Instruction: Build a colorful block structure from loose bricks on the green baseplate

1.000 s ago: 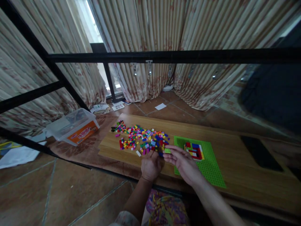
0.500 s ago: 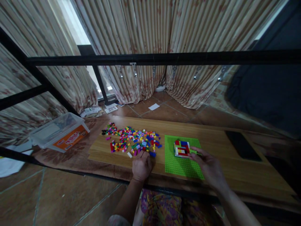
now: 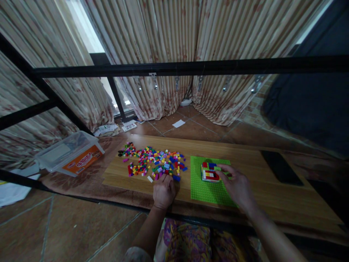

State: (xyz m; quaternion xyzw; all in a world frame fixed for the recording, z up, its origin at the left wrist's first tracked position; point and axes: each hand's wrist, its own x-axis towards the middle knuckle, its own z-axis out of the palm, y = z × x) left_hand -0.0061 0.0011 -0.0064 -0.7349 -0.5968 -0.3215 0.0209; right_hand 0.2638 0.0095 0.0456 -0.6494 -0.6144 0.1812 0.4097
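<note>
A small block of red, blue, white and yellow bricks [image 3: 209, 176] stands on the light green baseplate [image 3: 198, 190]. My right hand [image 3: 236, 185] reaches in from the right, thumb and fingers pinched on a green brick [image 3: 217, 168] at the block's upper right edge. Whether that brick touches the block, I cannot tell. My left hand [image 3: 164, 190] rests with curled fingers at the near edge of a pile of loose coloured bricks [image 3: 152, 158]. Its fingertips are hidden, so anything in them does not show. A blue brick [image 3: 176, 178] lies just right of it.
The wooden board [image 3: 240, 154] carries a dark phone-like slab [image 3: 280, 168] at the right. At the left stands a clear plastic box [image 3: 73, 151] with an orange label. A black metal rail [image 3: 174, 68] crosses behind, before striped curtains [image 3: 152, 32].
My right hand has shifted left and slightly away from me, bringing the green brick from the block's right side to its upper right edge. The left hand has stayed in place.
</note>
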